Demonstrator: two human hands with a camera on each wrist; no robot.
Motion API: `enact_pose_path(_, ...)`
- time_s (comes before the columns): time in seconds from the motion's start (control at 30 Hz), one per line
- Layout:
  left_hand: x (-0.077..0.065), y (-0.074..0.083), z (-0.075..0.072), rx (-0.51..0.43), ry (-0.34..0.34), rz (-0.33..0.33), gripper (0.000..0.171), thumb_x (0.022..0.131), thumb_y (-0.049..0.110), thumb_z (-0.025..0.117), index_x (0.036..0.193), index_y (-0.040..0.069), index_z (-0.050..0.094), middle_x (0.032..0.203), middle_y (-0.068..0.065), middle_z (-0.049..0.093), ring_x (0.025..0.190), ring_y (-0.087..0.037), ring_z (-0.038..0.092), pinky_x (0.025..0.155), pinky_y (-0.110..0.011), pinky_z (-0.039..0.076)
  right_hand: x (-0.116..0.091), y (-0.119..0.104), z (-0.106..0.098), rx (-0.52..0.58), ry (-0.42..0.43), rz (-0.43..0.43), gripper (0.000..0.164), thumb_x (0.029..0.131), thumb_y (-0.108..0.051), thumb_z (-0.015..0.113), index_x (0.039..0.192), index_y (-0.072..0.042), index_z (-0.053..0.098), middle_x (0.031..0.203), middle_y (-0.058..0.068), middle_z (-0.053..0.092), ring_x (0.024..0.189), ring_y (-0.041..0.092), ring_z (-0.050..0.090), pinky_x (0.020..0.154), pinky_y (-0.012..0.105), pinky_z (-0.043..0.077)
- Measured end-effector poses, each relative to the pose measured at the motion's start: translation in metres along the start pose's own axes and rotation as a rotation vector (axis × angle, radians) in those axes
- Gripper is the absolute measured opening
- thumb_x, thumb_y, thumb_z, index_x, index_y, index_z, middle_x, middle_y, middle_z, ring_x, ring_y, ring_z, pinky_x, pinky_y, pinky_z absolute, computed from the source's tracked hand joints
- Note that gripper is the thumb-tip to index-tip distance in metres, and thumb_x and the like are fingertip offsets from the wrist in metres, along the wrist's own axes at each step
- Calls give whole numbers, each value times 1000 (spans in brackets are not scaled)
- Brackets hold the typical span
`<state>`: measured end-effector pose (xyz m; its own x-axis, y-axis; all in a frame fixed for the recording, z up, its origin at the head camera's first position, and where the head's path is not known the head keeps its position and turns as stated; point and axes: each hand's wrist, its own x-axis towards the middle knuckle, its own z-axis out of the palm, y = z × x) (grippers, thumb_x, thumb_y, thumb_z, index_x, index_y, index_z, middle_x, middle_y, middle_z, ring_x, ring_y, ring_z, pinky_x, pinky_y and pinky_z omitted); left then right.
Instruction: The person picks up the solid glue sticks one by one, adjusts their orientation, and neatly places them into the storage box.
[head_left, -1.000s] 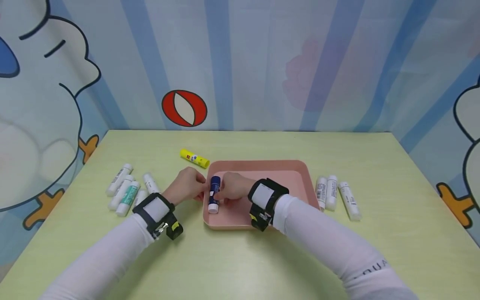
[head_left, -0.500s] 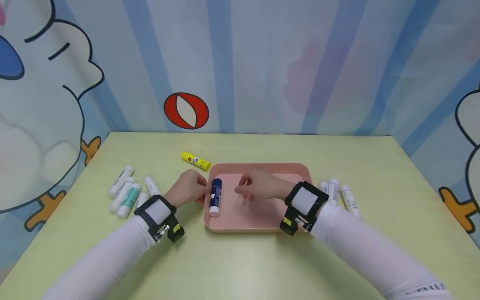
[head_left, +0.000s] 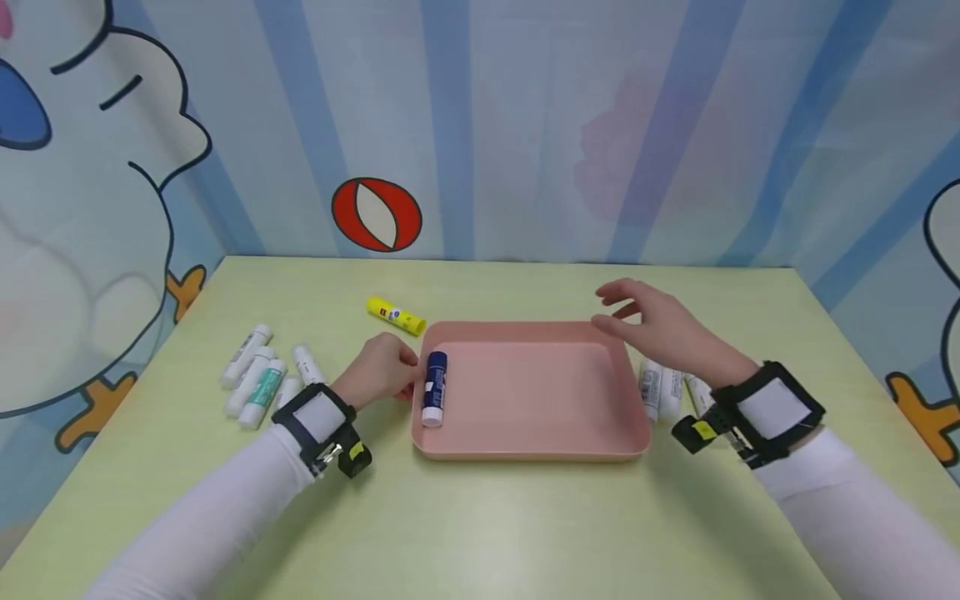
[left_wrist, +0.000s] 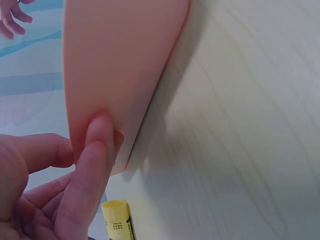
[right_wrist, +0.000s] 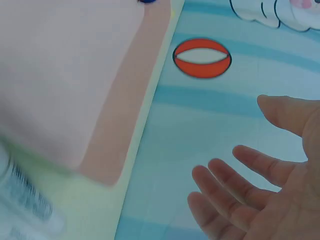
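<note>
A pink tray (head_left: 528, 450) lies on the table. My left hand (head_left: 382, 369) is at its left edge; in the left wrist view the thumb and fingertips (left_wrist: 100, 127) pinch the rim and outer wall. Inside the tray, along the left side, lies a dark blue glue stick (head_left: 435, 387) with a white end, and neither hand touches it. My right hand (head_left: 660, 325) is raised over the tray's back right corner with its fingers spread loosely, holding nothing. Below its wrist lie several white glue sticks (head_left: 651, 390), partly hidden by the hand and the wrist camera.
Several white glue sticks (head_left: 243, 357) lie at the left, one with a green label (head_left: 264, 390); my left wrist is close to them. Behind the tray's left corner lies a yellow glue stick (head_left: 396, 317). A printed backdrop (head_left: 517, 133) rises behind the table.
My right hand has let go of the dark blue glue stick in the tray and moved right and up, past the tray's right side. My left hand stays at the rim.
</note>
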<state>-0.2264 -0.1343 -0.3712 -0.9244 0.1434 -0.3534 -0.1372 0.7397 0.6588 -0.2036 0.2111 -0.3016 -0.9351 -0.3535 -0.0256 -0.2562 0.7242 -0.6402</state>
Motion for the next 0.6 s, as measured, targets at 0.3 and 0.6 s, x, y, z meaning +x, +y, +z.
enact_pose_path(0.3, 2, -1, 2, -8, -5, -5, 15, 92, 8, 64, 100, -2, 72, 79, -9, 68, 64, -17, 64, 59, -26, 53, -24, 42, -15, -160, 60, 97, 67, 99, -35, 56, 145, 6, 31, 141, 30, 35, 122, 45, 43, 92, 59, 41)
enact_pose_path(0.6, 4, -3, 5, -18, -4, 0, 13, 91, 7, 64, 97, -2, 72, 76, -8, 68, 63, -17, 64, 58, -26, 53, -44, 78, -13, -260, 41, 177, 77, 98, -40, 56, 147, 9, 23, 135, 39, 31, 116, 52, 45, 87, 62, 43)
